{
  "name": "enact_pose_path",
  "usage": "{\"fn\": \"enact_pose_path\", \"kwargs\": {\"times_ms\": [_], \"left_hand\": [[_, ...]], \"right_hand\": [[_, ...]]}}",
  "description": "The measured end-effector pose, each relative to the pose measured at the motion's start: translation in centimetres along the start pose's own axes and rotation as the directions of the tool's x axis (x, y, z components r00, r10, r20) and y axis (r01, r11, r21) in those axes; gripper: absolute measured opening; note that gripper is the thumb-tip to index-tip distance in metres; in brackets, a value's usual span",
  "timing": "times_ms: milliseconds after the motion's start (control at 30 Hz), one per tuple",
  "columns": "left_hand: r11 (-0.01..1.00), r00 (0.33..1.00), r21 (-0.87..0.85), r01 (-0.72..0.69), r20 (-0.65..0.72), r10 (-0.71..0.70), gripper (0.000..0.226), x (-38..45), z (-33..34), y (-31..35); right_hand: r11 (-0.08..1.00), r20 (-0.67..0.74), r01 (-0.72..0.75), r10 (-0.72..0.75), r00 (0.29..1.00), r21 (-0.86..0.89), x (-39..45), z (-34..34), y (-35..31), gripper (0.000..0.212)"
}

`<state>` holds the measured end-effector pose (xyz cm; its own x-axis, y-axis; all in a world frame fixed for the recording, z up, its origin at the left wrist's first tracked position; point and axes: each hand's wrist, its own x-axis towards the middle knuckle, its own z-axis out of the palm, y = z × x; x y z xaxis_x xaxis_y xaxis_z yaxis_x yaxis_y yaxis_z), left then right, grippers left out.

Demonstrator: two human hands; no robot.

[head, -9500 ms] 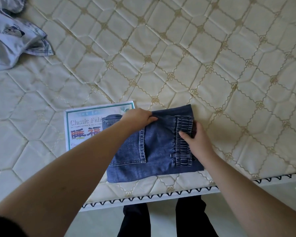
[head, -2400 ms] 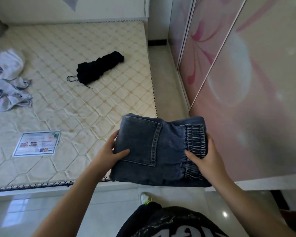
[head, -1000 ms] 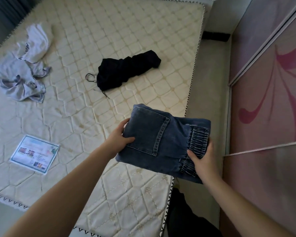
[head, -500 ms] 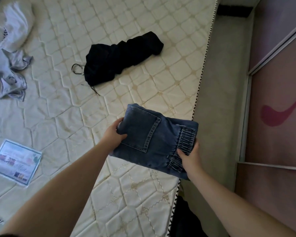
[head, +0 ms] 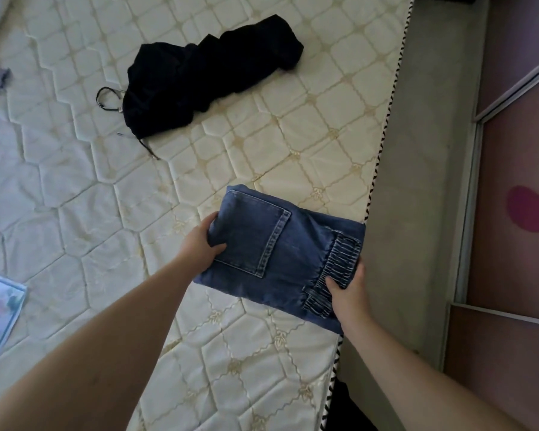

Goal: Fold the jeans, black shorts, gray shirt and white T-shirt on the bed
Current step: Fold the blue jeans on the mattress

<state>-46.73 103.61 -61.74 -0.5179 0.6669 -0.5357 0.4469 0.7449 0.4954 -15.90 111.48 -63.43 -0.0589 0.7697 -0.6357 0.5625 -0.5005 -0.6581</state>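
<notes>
Both hands, left hand (head: pixel 201 244) and right hand (head: pixel 347 289), grip the folded jeans (head: pixel 280 256) at the bed (head: pixel 75 213) edge; the black shorts (head: pixel 206 76) lie crumpled, unfolded.

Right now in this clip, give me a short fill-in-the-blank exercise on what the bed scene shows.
1. Both hands hold the folded ____ near the mattress edge.
2. The right hand grips the end with the elastic ____.
3. The left hand grips the end nearest the back ____.
4. The crumpled black shorts are not yet ____.

Missing words: jeans; waistband; pocket; folded
</notes>
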Motion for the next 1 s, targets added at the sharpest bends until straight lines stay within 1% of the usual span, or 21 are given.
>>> {"fn": "enact_pose_path", "kwargs": {"times_ms": [33,67,100,133,167,200,233,267,300,333,400,433,500,600,633,733,800,867,900,1000], "left_hand": [[0.998,0.999,0.053,0.035,0.000,-0.035,0.084,0.2,0.3,-0.2],[0.990,0.998,0.125,0.063,-0.023,-0.061,0.086,0.2,0.5,-0.2],[0.977,0.996,0.203,0.065,-0.070,-0.052,0.086,0.0,0.7,-0.1],[0.961,0.992,0.273,0.033,-0.125,0.002,0.083,-0.2,0.9,0.2],[0.943,0.982,0.330,-0.031,-0.167,0.091,0.078,-0.3,1.1,0.7],[0.917,0.962,0.381,-0.115,-0.186,0.198,0.074,-0.4,1.5,1.1],[0.880,0.936,0.431,-0.200,-0.182,0.301,0.070,-0.2,1.9,1.7],[0.832,0.906,0.481,-0.275,-0.159,0.391,0.068,0.0,2.4,2.1],[0.778,0.876,0.529,-0.340,-0.122,0.466,0.067,0.5,3.0,2.5],[0.718,0.848,0.574,-0.395,-0.074,0.525,0.067,1.0,3.5,2.7],[0.616,0.817,0.650,-0.445,0.013,0.576,0.070,2.0,4.6,2.4],[0.587,0.821,0.675,-0.446,0.047,0.570,0.073,2.6,5.1,1.9],[0.557,0.840,0.711,-0.430,0.088,0.536,0.076,3.6,6.0,0.7],[0.544,0.867,0.739,-0.397,0.107,0.487,0.072,4.7,7.4,-0.7],[0.548,0.875,0.744,-0.383,0.102,0.473,0.070,4.9,7.7,-0.9],[0.554,0.878,0.742,-0.378,0.097,0.468,0.068,5.2,7.8,-0.7],[0.560,0.874,0.736,-0.380,0.088,0.479,0.067,4.4,7.4,-0.6],[0.594,0.880,0.723,-0.352,0.039,0.474,0.064,2.7,7.0,-1.6],[0.622,0.891,0.710,-0.330,0.017,0.454,0.063,1.7,6.6,-2.5],[0.706,0.938,0.674,-0.217,-0.055,0.342,0.063,-1.4,5.7,-5.1]], "right_hand": [[1.000,-0.019,-0.013,0.013,1.000,-0.020,-0.2,-0.1,0.1,0.082],[0.997,-0.068,-0.022,0.017,0.998,-0.068,-0.5,-0.2,0.1,0.079],[0.987,-0.153,-0.006,-0.019,0.988,-0.161,-0.8,-0.4,-0.1,0.074],[0.958,-0.240,0.050,-0.121,0.963,-0.283,-1.1,-0.4,-0.6,0.071],[0.905,-0.285,0.151,-0.278,0.917,-0.398,-1.1,-0.3,-1.2,0.067],[0.828,-0.271,0.277,-0.445,0.853,-0.487,-0.9,0.1,-2.0,0.064],[0.742,-0.217,0.394,-0.576,0.788,-0.542,-0.5,0.9,-2.7,0.062],[0.659,-0.145,0.481,-0.663,0.735,-0.578,0.0,2.1,-3.4,0.061],[0.584,-0.072,0.537,-0.714,0.696,-0.609,0.4,3.5,-4.1,0.060],[0.519,-0.001,0.570,-0.740,0.673,-0.637,0.9,4.9,-4.7,0.060],[0.394,0.148,0.608,-0.745,0.651,-0.689,2.2,7.5,-5.6,0.060],[0.342,0.217,0.609,-0.720,0.659,-0.715,3.0,8.2,-5.6,0.060],[0.266,0.322,0.589,-0.634,0.703,-0.763,5.0,8.7,-4.9,0.063],[0.139,0.394,0.537,-0.534,0.748,-0.832,6.9,9.1,-3.3,0.070],[0.120,0.396,0.523,-0.518,0.758,-0.844,7.2,9.5,-3.0,0.071],[0.123,0.395,0.522,-0.516,0.760,-0.844,7.3,9.8,-3.3,0.072],[0.097,0.418,0.534,-0.512,0.751,-0.840,7.1,8.4,-3.4,0.072],[0.095,0.373,0.488,-0.524,0.766,-0.868,6.5,6.2,-2.5,0.073],[0.116,0.333,0.453,-0.524,0.784,-0.884,6.0,5.1,-1.9,0.074],[0.173,0.251,0.380,-0.499,0.829,-0.909,4.2,2.9,-0.5,0.076]]}}
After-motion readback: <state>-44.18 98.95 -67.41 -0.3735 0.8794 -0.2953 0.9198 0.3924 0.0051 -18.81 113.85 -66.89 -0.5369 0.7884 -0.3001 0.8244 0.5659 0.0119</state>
